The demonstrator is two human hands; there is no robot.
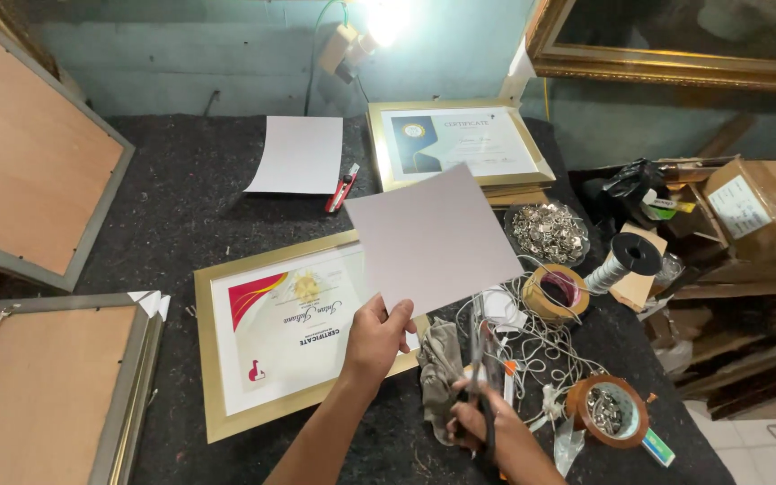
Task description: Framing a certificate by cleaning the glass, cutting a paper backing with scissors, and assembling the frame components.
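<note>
Head view here: the left hand [377, 339] is pinching the lower corner of a pale grey sheet of card [433, 238], thumb on top and fingers behind, holding it up tilted above the counter [181, 198]. The right hand [487, 427] is closed around a pair of scissors [487, 377], blades pointing up toward the card's lower edge.

That card looks light and fairly stiff, since it stays flat from one corner, but I'd guess it creases easily if squeezed hard. A grip nearer mid-edge would probably steady it better.

Right under the card lies a gold-framed certificate [289, 328] with a red swoosh, near the counter's front edge. Beside the right hand there's a crumpled grey rag [440, 364], a tangle of white cord [541, 346], and a roll of brown tape [610, 410] at the front right corner. Farther back: a dish of small metal clips [547, 232], a second tape roll [556, 292], a black spool [626, 259]. Toward the back edge sit another framed certificate [458, 144], a white sheet [298, 154] and a red cutter [342, 189].
</note>
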